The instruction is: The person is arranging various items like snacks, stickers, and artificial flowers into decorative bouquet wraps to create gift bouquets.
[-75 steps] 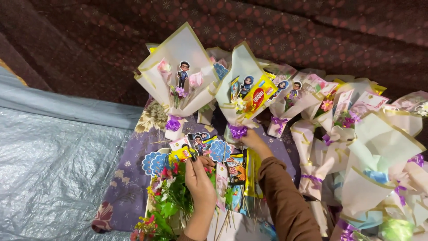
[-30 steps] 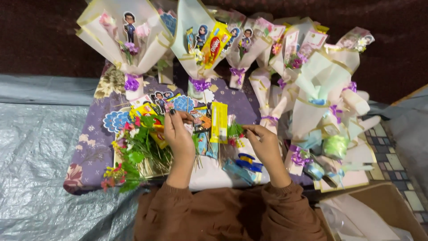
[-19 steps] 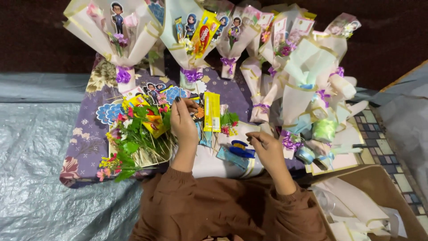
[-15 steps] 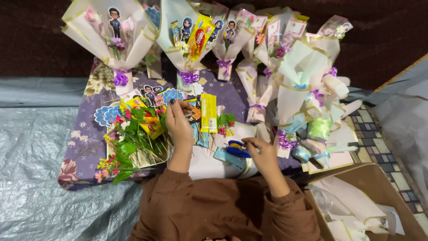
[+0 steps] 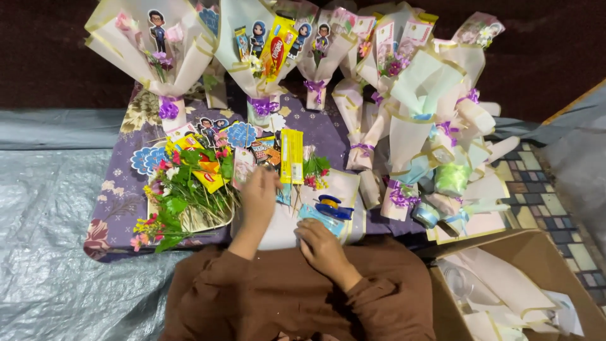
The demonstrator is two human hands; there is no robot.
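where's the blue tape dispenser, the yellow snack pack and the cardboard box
blue tape dispenser (image 5: 332, 207), head view, on its dark blue top, just above the right hand.
yellow snack pack (image 5: 291, 156), head view, middle of the long wrapper.
cardboard box (image 5: 536, 247), head view, on its brown upper wall.

Wrapped bouquets (image 5: 404, 95), purple ribbons; loose artificial flowers (image 5: 183, 196); green ribbon roll (image 5: 452, 178); cardboard box (image 5: 524, 252); grey tarpaulin (image 5: 44, 215).

The person wears a loose brown garment with long sleeves (image 5: 372, 297).
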